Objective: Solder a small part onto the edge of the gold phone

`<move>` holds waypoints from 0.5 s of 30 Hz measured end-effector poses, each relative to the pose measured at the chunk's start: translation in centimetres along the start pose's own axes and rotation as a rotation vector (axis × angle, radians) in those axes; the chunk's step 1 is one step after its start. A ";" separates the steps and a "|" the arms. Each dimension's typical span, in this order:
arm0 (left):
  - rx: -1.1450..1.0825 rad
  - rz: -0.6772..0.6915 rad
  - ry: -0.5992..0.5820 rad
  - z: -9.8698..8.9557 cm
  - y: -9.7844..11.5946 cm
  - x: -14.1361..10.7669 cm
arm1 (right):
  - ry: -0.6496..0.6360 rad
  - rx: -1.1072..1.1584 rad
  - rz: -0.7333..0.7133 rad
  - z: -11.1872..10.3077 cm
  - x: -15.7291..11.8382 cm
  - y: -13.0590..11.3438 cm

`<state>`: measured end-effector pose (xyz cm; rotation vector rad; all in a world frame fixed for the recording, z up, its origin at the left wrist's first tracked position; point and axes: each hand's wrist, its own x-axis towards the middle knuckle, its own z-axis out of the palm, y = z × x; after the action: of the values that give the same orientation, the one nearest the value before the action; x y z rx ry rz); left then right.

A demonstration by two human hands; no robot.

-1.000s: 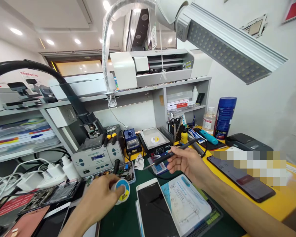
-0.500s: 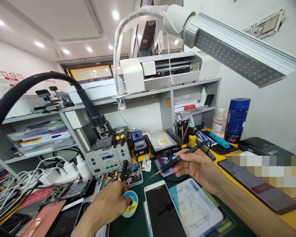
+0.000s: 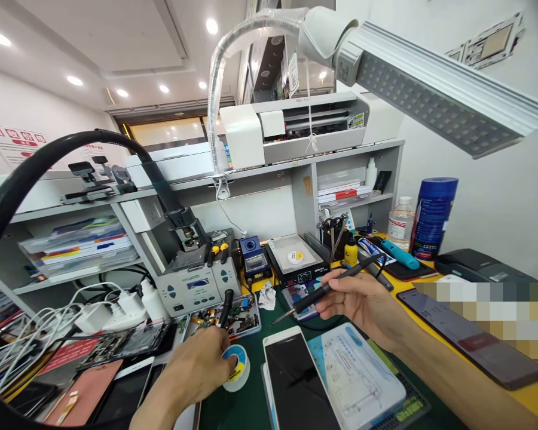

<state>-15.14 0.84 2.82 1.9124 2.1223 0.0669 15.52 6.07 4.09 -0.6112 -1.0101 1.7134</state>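
And there it was: a soldering iron (image 3: 316, 294), pinched firmly between the thumb and fingers of the right hand (image 3: 363, 303), its metal tip slanted down and leftward above the green mat (image 3: 255, 412), near the top edge of a white phone (image 3: 298, 373). Over on the other side, a small spool (image 3: 239, 381) was gripped by the left hand (image 3: 201, 363), the thumb pressed at its hole, the fingers largely hidden behind. The phone was laid face up between the two, overlapped in this view with a blue-and-white case (image 3: 356, 376) on its right.

Just beyond the left hand, a tray (image 3: 259, 322) was crowded with small parts, and a crumpled tissue (image 3: 267, 296) was seen beside it. Farther back, a blue station (image 3: 254, 263) was flanked by a grey control unit (image 3: 190, 294) and a flat-topped device (image 3: 280, 246), with a round white-and-yellow lid (image 3: 295, 257) set on top. To the right, on the yellow table (image 3: 415, 284), a larger phone (image 3: 470, 340) was laid out, with a blue canister (image 3: 434, 220) stood upright behind. All of it was overhung by an LED lamp (image 3: 443, 101)!
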 end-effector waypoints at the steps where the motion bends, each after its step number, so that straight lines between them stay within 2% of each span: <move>1: -0.006 0.001 0.004 0.0 0.0 0.0 | 0.002 -0.003 0.000 0.0 0.0 0.0; 6: -0.058 0.007 0.012 -0.4 0.0 -0.3 | 0.019 -0.013 -0.003 0.1 0.1 0.0; 10: -0.135 0.028 0.060 -1.5 0.2 -0.3 | 0.093 0.003 -0.014 -0.1 0.6 0.0; 13: -0.221 0.068 0.111 -2.4 1.3 -1.2 | 0.134 0.016 -0.023 -0.4 0.9 -0.1; 15: -0.276 0.082 0.135 -2.6 2.6 -2.7 | 0.152 0.022 -0.026 -0.5 1.1 -0.3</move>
<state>-13.03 -1.13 6.33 1.8738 1.9917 0.4923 15.68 7.30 4.10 -0.6998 -0.8879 1.6271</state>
